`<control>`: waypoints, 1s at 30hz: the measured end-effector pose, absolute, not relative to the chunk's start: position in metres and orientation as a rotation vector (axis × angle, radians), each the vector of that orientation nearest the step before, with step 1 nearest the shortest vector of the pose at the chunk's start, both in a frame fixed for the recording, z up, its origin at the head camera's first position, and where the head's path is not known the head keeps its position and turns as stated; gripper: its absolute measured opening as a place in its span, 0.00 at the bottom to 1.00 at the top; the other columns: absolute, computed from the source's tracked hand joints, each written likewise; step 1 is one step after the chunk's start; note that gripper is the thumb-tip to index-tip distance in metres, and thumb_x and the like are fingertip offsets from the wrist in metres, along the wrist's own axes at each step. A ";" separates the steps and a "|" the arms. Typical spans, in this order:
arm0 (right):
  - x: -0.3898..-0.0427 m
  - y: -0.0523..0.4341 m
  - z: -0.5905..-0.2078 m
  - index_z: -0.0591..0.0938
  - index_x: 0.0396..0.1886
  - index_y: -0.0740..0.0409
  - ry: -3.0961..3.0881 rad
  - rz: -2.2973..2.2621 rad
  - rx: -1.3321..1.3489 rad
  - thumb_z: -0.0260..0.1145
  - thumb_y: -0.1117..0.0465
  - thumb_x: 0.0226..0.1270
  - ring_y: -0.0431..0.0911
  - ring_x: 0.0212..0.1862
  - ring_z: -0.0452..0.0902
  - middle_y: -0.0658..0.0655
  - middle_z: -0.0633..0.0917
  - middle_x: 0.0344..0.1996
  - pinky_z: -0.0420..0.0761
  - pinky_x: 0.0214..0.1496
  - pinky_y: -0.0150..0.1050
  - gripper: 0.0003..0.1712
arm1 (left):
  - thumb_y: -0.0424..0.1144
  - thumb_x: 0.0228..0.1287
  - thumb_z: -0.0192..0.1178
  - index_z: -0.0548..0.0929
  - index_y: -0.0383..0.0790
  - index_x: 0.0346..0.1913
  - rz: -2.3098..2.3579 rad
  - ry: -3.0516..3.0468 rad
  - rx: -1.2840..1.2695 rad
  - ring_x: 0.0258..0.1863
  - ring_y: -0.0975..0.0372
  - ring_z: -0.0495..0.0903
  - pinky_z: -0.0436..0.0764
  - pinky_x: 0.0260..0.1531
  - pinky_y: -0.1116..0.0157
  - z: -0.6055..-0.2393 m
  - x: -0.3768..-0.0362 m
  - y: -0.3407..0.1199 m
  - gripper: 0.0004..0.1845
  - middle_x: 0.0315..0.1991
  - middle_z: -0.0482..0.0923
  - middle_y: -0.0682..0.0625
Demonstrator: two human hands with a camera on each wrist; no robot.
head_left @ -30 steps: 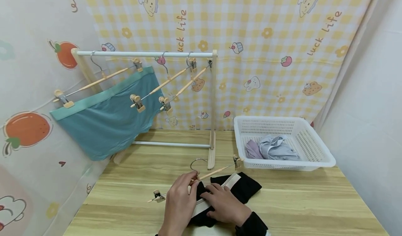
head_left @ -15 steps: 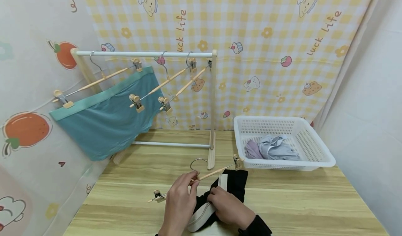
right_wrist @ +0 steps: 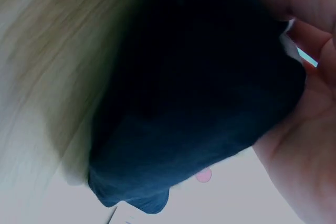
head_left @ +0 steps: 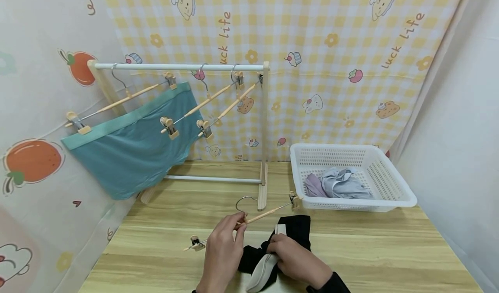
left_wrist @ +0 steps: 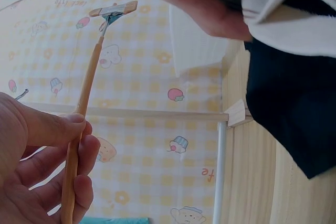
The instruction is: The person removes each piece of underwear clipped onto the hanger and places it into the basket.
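Observation:
My left hand point(head_left: 226, 244) holds a clip hanger point(head_left: 264, 216) by the middle of its wooden bar, metal hook upward. Thumb and fingers wrap that bar point(left_wrist: 89, 80) in the left wrist view, where one end clip point(left_wrist: 113, 10) has no cloth in it. Just to the right, my right hand point(head_left: 293, 255) grips black underpants point(head_left: 299, 229) at their cream waistband point(head_left: 262, 272). The cloth is bunched, and part of it hangs over the tabletop. Dark fabric point(right_wrist: 199, 93) fills most of the right wrist view, hiding some of the fingers.
Behind the left hand stands a rack point(head_left: 175, 67) bearing teal underpants point(head_left: 144, 141) on one hanger and two bare clip hangers point(head_left: 210, 100). At the back right, a white basket point(head_left: 393, 198) contains crumpled grey-blue point(head_left: 343, 184) and lilac cloth point(head_left: 314, 185).
The right hand has taken hold of the black underpants' waistband and shifted them slightly right and toward me, turning the band. The left hand and hanger have stayed in place.

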State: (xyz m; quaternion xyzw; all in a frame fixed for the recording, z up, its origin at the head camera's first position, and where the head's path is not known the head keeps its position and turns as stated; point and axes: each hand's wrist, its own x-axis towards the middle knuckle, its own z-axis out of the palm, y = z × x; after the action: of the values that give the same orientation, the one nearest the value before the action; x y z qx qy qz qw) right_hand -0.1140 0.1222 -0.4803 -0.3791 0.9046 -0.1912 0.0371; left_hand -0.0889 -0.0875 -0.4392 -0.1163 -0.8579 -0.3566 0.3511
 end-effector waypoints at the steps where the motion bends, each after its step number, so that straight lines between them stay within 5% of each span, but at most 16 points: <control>1: -0.113 0.124 -0.480 0.93 0.41 0.54 2.779 -0.594 -1.160 0.71 0.81 0.55 0.32 0.41 0.74 0.44 0.82 0.37 0.80 0.43 0.29 0.21 | 0.22 0.52 0.80 0.90 0.41 0.47 -0.926 -2.212 -0.305 0.35 0.66 0.88 0.88 0.35 0.67 -0.439 -0.089 -0.088 0.20 0.41 0.91 0.55; 12: -0.105 0.147 -0.466 0.90 0.38 0.53 2.925 -0.741 -1.264 0.72 0.81 0.45 0.36 0.45 0.76 0.44 0.82 0.40 0.82 0.45 0.30 0.23 | 0.22 0.55 0.77 0.90 0.41 0.48 -0.979 -2.204 -0.314 0.37 0.58 0.91 0.90 0.36 0.63 -0.439 -0.089 -0.091 0.19 0.42 0.91 0.54; 23: -0.112 0.173 -0.427 0.88 0.37 0.52 3.134 -0.912 -1.221 0.76 0.75 0.47 0.38 0.42 0.80 0.46 0.84 0.41 0.87 0.42 0.37 0.18 | 0.21 0.54 0.78 0.90 0.39 0.48 -0.976 -2.200 -0.301 0.36 0.60 0.91 0.91 0.36 0.63 -0.437 -0.089 -0.091 0.20 0.43 0.91 0.52; 30: -0.117 0.195 -0.397 0.86 0.34 0.47 3.238 -1.041 -1.276 0.71 0.77 0.44 0.33 0.38 0.75 0.39 0.82 0.38 0.78 0.39 0.26 0.22 | 0.21 0.55 0.77 0.90 0.38 0.48 -1.001 -2.250 -0.237 0.36 0.58 0.91 0.91 0.36 0.62 -0.438 -0.089 -0.092 0.18 0.42 0.92 0.51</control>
State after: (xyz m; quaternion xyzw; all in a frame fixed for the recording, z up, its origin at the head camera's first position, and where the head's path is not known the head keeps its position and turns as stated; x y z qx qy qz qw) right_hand -0.1173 0.1947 -0.3972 -0.3407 0.8647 -0.2780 -0.2429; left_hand -0.0888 -0.0921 -0.4376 -0.0904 -0.8593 -0.3824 0.3275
